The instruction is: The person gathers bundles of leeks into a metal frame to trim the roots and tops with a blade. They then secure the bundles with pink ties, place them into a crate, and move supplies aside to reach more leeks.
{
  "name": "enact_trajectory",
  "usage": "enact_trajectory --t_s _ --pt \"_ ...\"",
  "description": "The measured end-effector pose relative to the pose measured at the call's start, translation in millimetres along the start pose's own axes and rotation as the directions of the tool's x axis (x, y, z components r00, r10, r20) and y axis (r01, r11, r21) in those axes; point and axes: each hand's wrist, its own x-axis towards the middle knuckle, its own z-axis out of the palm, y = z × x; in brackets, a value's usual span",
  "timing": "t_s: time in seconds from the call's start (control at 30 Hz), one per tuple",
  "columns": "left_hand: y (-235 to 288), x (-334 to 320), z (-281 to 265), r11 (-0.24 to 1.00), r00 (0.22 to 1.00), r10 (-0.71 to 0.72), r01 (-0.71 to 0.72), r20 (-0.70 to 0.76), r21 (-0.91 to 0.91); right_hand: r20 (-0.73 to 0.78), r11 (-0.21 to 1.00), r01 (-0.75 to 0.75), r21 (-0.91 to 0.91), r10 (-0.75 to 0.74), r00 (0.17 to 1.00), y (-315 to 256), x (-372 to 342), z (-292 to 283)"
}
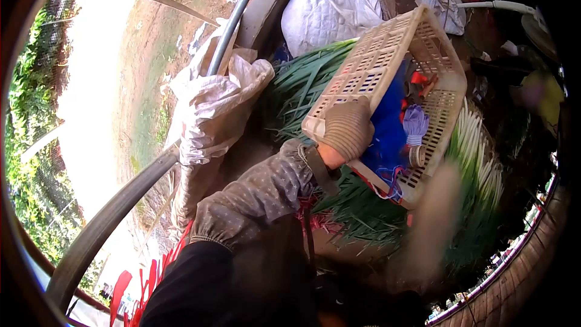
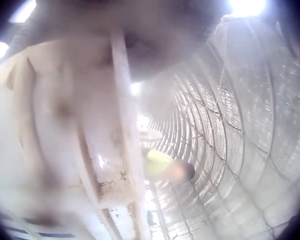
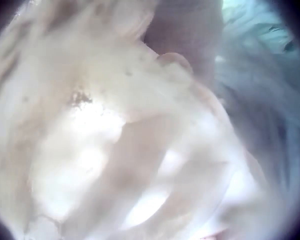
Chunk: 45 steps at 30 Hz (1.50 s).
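My left hand (image 1: 348, 130), in a ribbed glove, grips the near upper rim of a cream plastic crate (image 1: 378, 54). The crate is tipped on its side above long green onions (image 1: 311, 82). Inside it show blue cloth or plastic (image 1: 388, 136), a striped purple-and-white glove (image 1: 415, 122), a small round roll (image 1: 416, 156) and red pieces. The left wrist view has the crate's pale rim (image 2: 122, 100) close up, beneath a blurred dark hand. In the right wrist view, pale slotted plastic (image 3: 140, 145) fills most of the picture; the right hand's grip cannot be told there.
More onions with white stems (image 1: 478, 151) lie right of the crate. A white sack (image 1: 330, 15) sits behind it, and a crumpled pale sack (image 1: 218, 94) stands at left. Curved metal poles (image 1: 115, 218) cross the left side. A yellow-green shape (image 1: 541, 103) is at far right.
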Motion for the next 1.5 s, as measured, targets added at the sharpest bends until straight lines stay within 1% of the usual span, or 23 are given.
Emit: enact_trajectory --t_s 0.2,0.37,0.43,0.47,0.57,0.67,0.7,0.83,0.87,0.9,0.93,0.97,1.07,1.1,1.13,1.17,1.2,1.23,1.27,1.33,1.4,1.43,1.5 --pt "-7 -22 10 0.997 0.998 -0.067 0.067 -0.017 -0.025 -0.042 1.0 -0.009 0.0 0.009 0.999 12 -27 -10" --pt "-25 -11 8 0.998 0.998 -0.004 0.008 -0.068 0.056 -0.057 0.999 0.046 0.006 -0.046 0.997 15 -28 -6" --pt "-34 -8 11 0.998 0.999 0.008 -0.005 -0.041 0.065 -0.072 0.996 0.085 0.026 -0.083 0.994 27 -24 2" --pt "-31 -7 1 0.994 0.995 -0.072 0.066 0.068 0.084 -0.073 0.995 0.092 0.034 -0.09 0.993 34 -20 7" --pt "-52 13 -8 0.993 0.993 -0.087 0.08 0.085 0.084 -0.051 0.991 0.121 0.055 -0.119 0.992 41 -5 28" --pt "-65 53 -33 0.996 0.991 -0.083 0.078 0.101 0.051 -0.029 0.991 0.11 0.07 -0.108 0.994 9 15 41" --pt "-43 61 -59 0.993 0.986 -0.108 0.102 0.124 0.052 -0.034 0.992 0.111 0.057 -0.109 0.993 0 26 44" --pt "-63 105 -101 0.889 0.955 0.284 -0.297 0.091 0.349 -0.037 0.99 0.139 -0.013 -0.139 0.99 -36 63 78" --pt "-73 120 -106 0.876 0.959 0.276 -0.28 0.068 0.394 -0.037 0.986 0.163 -0.03 -0.164 0.986 -46 70 87" --pt "-88 136 -108 0.913 0.956 0.288 -0.29 0.051 0.285 -0.033 0.988 0.152 -0.002 -0.152 0.988 -34 95 91" --pt "-88 139 -125 0.641 0.777 0.616 -0.592 0.133 0.488 -0.034 0.985 0.171 -0.014 -0.171 0.985 -38 105 102" --pt "-91 150 -130 0.77 0.861 0.504 -0.483 0.067 0.418 -0.033 0.982 0.189 -0.028 -0.19 0.981 -42 117 116" --pt "-109 188 -131 0.963 0.97 0.228 -0.211 -0.089 0.167 -0.017 0.959 0.279 -0.052 -0.28 0.96 -42 164 147" --pt "-107 192 -132 0.951 0.964 0.23 -0.194 -0.131 0.239 -0.011 0.95 0.307 -0.059 -0.308 0.951 -35 178 153" --pt "-107 197 -130 0.938 0.959 0.228 -0.169 -0.168 0.304 0.009 0.939 0.334 0.084 -0.335 0.942 -30 189 163" --pt "-119 205 -121 0.969 0.969 0.168 -0.129 -0.18 0.21 0.022 0.912 0.344 0.222 -0.358 0.934 -22 200 171" --pt "-135 213 -108 0.99 0.98 0.097 -0.078 -0.171 0.118 -0.036 0.925 0.342 0.165 -0.34 0.94 -5 219 178" --pt "-143 217 -94 0.987 0.972 0.061 -0.025 -0.228 0.156 -0.088 0.94 0.324 0.107 -0.315 0.945 18 234 183" --pt "-148 215 -82 1.0 0.983 0.026 -0.022 -0.181 0.023 0.074 0.969 0.218 0.114 -0.227 0.971 25 248 182" --pt "-217 247 -44 0.996 0.994 -0.003 0.013 -0.105 0.091 0.092 0.958 0.287 -0.014 -0.285 0.954 66 247 191" --pt "-241 256 -10 0.948 0.986 -0.104 0.137 -0.127 0.288 0.163 0.942 0.155 -0.296 -0.11 0.981 121 226 189" --pt "-238 257 5 0.891 0.958 -0.204 0.267 -0.202 0.368 0.204 0.939 0.158 -0.304 -0.098 0.974 132 200 190" --pt "-257 256 14 0.884 0.911 -0.319 0.385 -0.261 0.265 0.207 0.899 0.205 -0.387 -0.132 0.969 166 144 190"
